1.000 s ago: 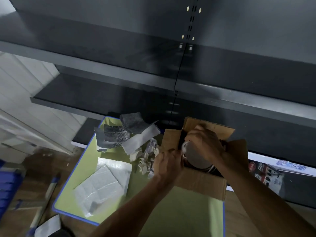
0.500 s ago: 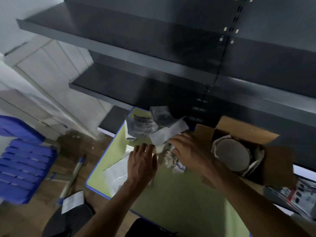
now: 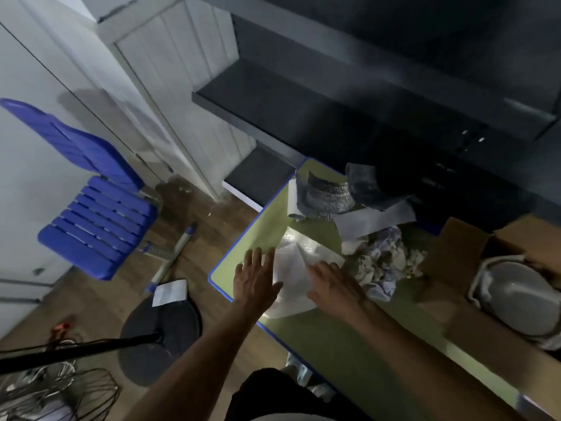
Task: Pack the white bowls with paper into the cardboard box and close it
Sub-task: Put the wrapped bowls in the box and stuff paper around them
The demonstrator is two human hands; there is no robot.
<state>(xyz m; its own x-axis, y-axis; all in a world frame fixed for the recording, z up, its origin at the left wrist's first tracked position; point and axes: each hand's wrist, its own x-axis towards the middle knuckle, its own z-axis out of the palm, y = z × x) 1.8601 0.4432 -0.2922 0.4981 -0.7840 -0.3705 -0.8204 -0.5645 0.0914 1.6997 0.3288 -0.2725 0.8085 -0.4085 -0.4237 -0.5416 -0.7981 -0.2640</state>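
Note:
White sheets of paper (image 3: 293, 268) lie flat at the left end of the green table (image 3: 334, 338). My left hand (image 3: 256, 279) rests on the sheets' left edge with fingers spread. My right hand (image 3: 332, 285) lies on their right side, fingers extended over the paper. A heap of crumpled paper (image 3: 388, 259) sits just right of the sheets. At the far right stands the open cardboard box (image 3: 455, 253) with a white bowl (image 3: 522, 302) inside, paper lining around it.
Grey wrapping pieces and a roll (image 3: 329, 196) lie at the table's far end under dark shelves (image 3: 303, 98). A blue chair (image 3: 94, 208) stands on the wooden floor at left. A black stool (image 3: 158, 338), a paper slip and wire items lie near the table's left edge.
The view swung left. Both hands left the box, crossed the crumpled paper and came down on the flat white sheets at the table's left end.

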